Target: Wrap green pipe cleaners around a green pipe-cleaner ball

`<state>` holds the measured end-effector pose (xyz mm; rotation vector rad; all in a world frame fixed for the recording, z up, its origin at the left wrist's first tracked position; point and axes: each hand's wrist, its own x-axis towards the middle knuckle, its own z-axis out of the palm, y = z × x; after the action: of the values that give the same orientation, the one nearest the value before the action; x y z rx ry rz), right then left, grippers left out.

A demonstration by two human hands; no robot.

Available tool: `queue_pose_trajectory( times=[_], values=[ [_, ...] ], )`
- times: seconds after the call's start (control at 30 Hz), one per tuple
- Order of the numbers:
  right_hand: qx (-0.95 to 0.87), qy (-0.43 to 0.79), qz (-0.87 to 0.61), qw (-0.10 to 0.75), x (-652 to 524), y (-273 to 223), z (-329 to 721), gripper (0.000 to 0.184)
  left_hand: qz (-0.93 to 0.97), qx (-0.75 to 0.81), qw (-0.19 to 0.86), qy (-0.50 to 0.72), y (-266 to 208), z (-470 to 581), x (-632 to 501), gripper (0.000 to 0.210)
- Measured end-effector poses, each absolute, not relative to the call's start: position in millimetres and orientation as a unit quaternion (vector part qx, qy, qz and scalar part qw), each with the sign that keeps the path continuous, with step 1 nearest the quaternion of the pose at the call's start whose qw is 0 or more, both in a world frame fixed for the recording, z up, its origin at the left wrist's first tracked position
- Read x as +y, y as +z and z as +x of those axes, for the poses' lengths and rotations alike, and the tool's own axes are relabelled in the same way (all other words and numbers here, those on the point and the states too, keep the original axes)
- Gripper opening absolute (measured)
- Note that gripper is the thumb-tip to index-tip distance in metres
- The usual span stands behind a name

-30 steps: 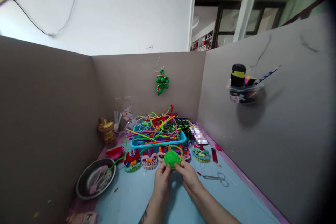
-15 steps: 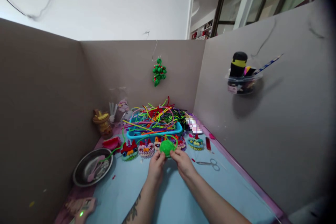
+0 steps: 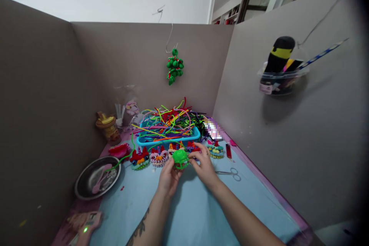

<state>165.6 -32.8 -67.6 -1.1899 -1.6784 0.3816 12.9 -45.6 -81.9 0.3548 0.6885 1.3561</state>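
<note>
Just below the centre of the frame, our left hand (image 3: 169,180) is gripping the rounded green piece (image 3: 180,157) between thumb and curled fingers, while our right hand (image 3: 204,164) is half closing, fingertips at its right edge, though we cannot tell whether they are pinching it. Beyond, we are facing a row of fuzzy figures (image 3: 159,157), scissors (image 3: 225,172) right of centre, and a metal bowl (image 3: 86,178) lower left.

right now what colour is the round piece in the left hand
The round piece is bright green, clearest in head view.
</note>
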Motion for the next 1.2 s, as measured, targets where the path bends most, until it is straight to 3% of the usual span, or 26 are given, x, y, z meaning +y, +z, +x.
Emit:
queue_pose_trajectory(
  times=[0.47,0.9,1.03,1.2],
  values=[
    [-0.695,0.191,-0.496,0.485,-24.6,-80.7,159.3,0.008,0.209,0.327,0.682,0.620,-80.1,14.7,-46.8,0.040],
    [-0.517,0.489,-0.474,0.518,-22.4,-89.5,149.0,0.037,0.230,0.324,0.688,0.607,-83.6,13.1,-45.6,0.043],
    [-0.517,0.464,-0.482,0.534,-21.6,-85.5,144.3,0.034,0.216,0.339,0.675,0.618,-85.7,12.5,-45.1,0.052],
    [-0.573,0.389,-0.496,0.524,-15.6,-85.0,137.7,0.027,0.181,0.360,0.641,0.653,-86.4,10.0,-42.4,0.077]
  ],
)
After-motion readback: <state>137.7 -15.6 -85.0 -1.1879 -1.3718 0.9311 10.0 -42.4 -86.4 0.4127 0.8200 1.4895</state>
